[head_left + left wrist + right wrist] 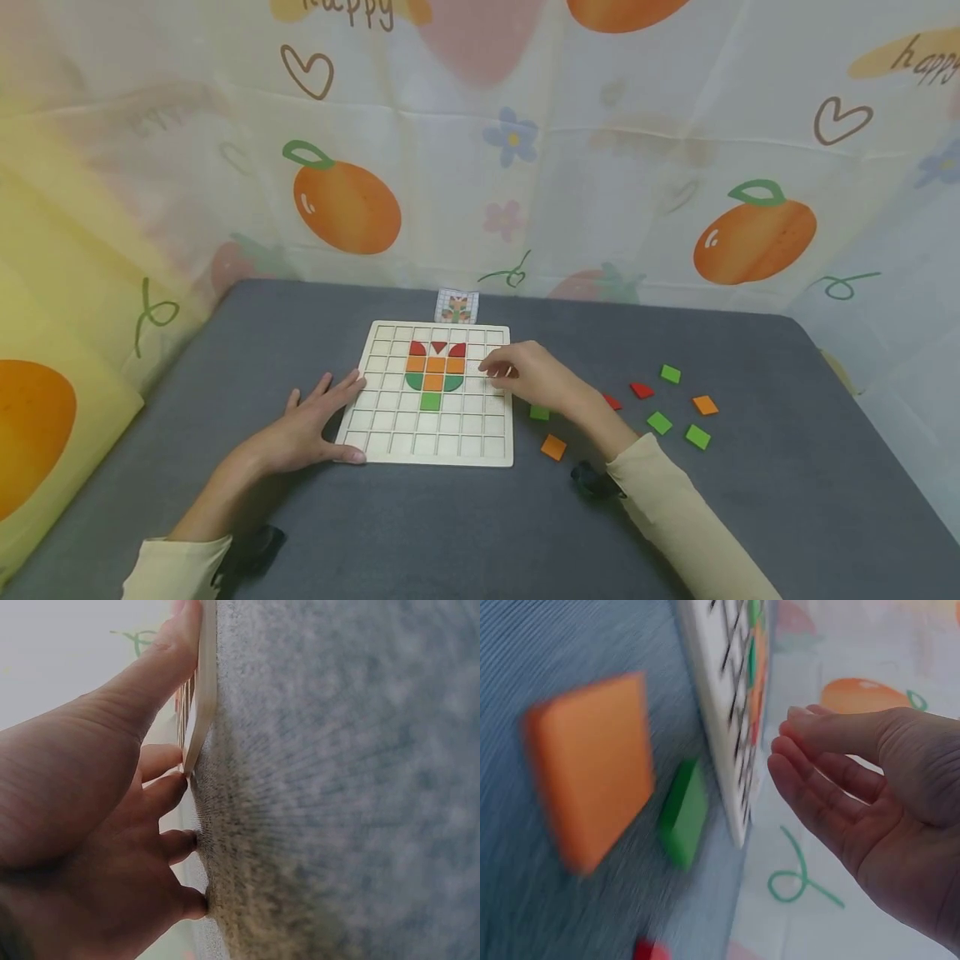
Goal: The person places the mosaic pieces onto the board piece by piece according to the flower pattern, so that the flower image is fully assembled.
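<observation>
A cream grid board [480,437] lies on the table, bearing a tulip shape of red, orange and green tiles [435,367]. My left hand [311,421] rests at the board's left side, fingers spread along the left edge and thumb at the near left corner. In the left wrist view the thumb [169,656] lies along the board's edge, while other fingertips touch the table. My right hand [536,375] hovers over the board's right edge, fingers loosely bent. Its thumb and fingertips sit close together in the right wrist view; no tile shows between them.
Right of the board lie an orange square tile [553,447] and a green one [540,412], partly behind the right forearm. Farther right are several loose tiles, including a red one [641,390]. A small pattern card [457,307] stands behind the board, near the curtain.
</observation>
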Demonstrator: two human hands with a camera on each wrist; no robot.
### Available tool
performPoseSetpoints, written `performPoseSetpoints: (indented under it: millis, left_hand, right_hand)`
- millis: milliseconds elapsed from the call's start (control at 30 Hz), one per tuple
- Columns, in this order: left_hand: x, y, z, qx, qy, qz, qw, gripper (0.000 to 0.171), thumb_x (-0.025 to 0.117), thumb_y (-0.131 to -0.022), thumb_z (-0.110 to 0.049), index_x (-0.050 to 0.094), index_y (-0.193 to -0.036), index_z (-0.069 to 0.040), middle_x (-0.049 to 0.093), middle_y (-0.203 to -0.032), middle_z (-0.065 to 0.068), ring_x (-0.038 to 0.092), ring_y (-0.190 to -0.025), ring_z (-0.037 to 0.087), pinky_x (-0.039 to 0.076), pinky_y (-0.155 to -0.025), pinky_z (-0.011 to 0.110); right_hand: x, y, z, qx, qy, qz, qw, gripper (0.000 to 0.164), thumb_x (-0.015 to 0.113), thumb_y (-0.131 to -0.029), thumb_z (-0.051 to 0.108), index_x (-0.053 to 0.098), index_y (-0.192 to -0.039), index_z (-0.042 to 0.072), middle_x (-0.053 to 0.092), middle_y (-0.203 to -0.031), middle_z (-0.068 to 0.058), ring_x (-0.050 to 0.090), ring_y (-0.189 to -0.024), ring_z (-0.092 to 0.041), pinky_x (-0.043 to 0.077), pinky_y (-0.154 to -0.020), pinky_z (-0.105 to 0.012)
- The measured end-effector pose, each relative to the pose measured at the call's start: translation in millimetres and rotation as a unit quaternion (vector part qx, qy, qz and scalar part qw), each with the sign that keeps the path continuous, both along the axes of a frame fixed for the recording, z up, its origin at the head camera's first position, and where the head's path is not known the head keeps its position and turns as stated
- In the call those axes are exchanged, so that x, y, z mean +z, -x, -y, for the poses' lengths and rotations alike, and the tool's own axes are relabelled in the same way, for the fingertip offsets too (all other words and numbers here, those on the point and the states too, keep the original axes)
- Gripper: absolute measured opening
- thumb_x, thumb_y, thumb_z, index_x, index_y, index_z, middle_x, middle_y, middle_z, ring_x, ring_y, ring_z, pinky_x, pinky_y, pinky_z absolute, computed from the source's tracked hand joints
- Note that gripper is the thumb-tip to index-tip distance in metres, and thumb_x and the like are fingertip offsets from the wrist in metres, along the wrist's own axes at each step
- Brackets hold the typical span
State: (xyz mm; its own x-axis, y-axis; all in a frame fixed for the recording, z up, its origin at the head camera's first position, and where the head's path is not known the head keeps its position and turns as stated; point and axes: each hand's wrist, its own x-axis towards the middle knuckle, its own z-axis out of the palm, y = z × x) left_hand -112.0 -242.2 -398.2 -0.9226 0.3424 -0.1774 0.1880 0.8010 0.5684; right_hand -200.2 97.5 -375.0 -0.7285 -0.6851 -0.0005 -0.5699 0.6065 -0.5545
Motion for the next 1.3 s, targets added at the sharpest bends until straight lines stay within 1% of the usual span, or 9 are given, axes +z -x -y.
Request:
performPoseSetpoints:
  millis: [67, 167, 300, 567, 767, 833, 967, 1133, 1300]
  left_hand:
    - [0.3, 0.4, 0, -0.003, 0.000, -0.001, 1.0000, 0.111, 0.083, -0.069, -0.052, 0.028, -0.154, -0.005, 0.017, -0.161, 0.020, 0.002, -0.144, 0.054, -0.005, -0.102, 0.076]
    - [1.1, 1.0, 0, -0.006, 0.000, -0.004, 1.0000, 0.111, 0.083, -0.069, -0.052, 0.028, -0.154, -0.005, 0.017, -0.161, 0.020, 0.002, -0.144, 0.054, -0.005, -0.102, 0.077]
    - [2.6, 1.5, -1, -0.005, 0.002, -0.003, 1.0000, 0.112, 0.083, -0.069, -0.052, 0.027, -0.154, -0.005, 0.017, -0.161, 0.021, 0.002, -0.144, 0.054, -0.005, -0.102, 0.076]
    - [3.0, 1.2, 0, -0.003, 0.004, -0.002, 1.0000, 0.112, 0.083, -0.069, -0.052, 0.028, -0.154, -0.004, 0.017, -0.160, 0.021, 0.003, -0.143, 0.054, -0.005, -0.102, 0.076]
    - [1.2, 0.2, 0, -0.006, -0.002, -0.005, 1.0000, 0.112, 0.083, -0.069, -0.052, 0.028, -0.154, -0.004, 0.017, -0.160, 0.021, 0.002, -0.143, 0.054, -0.005, -0.102, 0.077]
    - [0.3, -0.6, 1, -0.005, -0.003, -0.004, 1.0000, 0.112, 0.083, -0.069, -0.051, 0.028, -0.154, -0.004, 0.017, -0.160, 0.021, 0.002, -0.143, 0.054, -0.005, -0.102, 0.077]
    - [-1.0, -1.2, 1, -0.007, -0.003, -0.007, 0.9999, 0.111, 0.082, -0.070, -0.052, 0.028, -0.154, -0.004, 0.017, -0.160, 0.022, 0.003, -0.143, 0.055, -0.004, -0.102, 0.077]
    - [0.0, -1.1, -1, -0.009, -0.004, -0.010, 0.9999, 0.110, 0.082, -0.070, -0.052, 0.028, -0.154, -0.004, 0.018, -0.160, 0.022, 0.003, -0.143, 0.055, -0.004, -0.102, 0.077]
    - [1.4, -1.1, -1, -0.004, -0.002, -0.005, 1.0000, 0.111, 0.083, -0.069, -0.051, 0.028, -0.153, -0.004, 0.017, -0.160, 0.022, 0.003, -0.143, 0.054, -0.005, -0.102, 0.077]
  right_hand:
    - [-2.3, 0.2, -8, -0.002, -0.009, -0.009, 1.000, 0.023, 0.069, -0.090, 0.004, 0.071, -0.114, 0.004, 0.071, -0.099, -0.003, 0.065, -0.089, -0.014, 0.053, -0.078, -0.027]
    - [-6.0, 0.1, -20, -0.012, -0.019, -0.012, 1.000, 0.025, 0.069, -0.090, 0.003, 0.070, -0.115, 0.004, 0.071, -0.104, -0.005, 0.066, -0.093, -0.016, 0.053, -0.081, -0.029]
    - [-8.3, 0.1, -37, -0.029, -0.015, -0.005, 0.999, 0.028, 0.070, -0.089, 0.003, 0.069, -0.117, 0.004, 0.071, -0.108, -0.005, 0.067, -0.099, -0.019, 0.054, -0.085, -0.031]
    - [-9.2, -3.3, -69, -0.030, -0.005, 0.004, 1.000, 0.029, 0.072, -0.087, 0.001, 0.069, -0.116, 0.004, 0.071, -0.105, -0.006, 0.067, -0.097, -0.020, 0.054, -0.084, -0.033]
    - [-11.7, -6.8, -92, -0.037, 0.000, 0.011, 0.999, 0.033, 0.073, -0.085, -0.002, 0.070, -0.116, 0.004, 0.071, -0.111, -0.006, 0.066, -0.104, -0.024, 0.054, -0.086, -0.036]
    - [-12.2, -7.7, -97, -0.039, -0.006, 0.011, 0.999, 0.033, 0.073, -0.084, -0.002, 0.070, -0.117, 0.005, 0.070, -0.113, -0.006, 0.065, -0.106, -0.024, 0.054, -0.087, -0.036]
    - [-13.5, -10.7, -106, -0.030, -0.021, 0.018, 0.999, 0.034, 0.071, -0.085, -0.004, 0.070, -0.117, 0.006, 0.070, -0.114, -0.007, 0.065, -0.108, -0.025, 0.054, -0.087, -0.037]
    - [-15.9, -13.5, -114, -0.020, -0.023, 0.029, 0.999, 0.034, 0.072, -0.085, -0.002, 0.070, -0.118, 0.006, 0.071, -0.113, -0.007, 0.067, -0.105, -0.025, 0.055, -0.084, -0.035]
    - [-17.1, -14.0, -117, -0.018, -0.019, 0.008, 1.000, 0.028, 0.074, -0.084, 0.001, 0.073, -0.111, 0.008, 0.073, -0.103, -0.002, 0.069, -0.095, -0.021, 0.056, -0.078, -0.032]
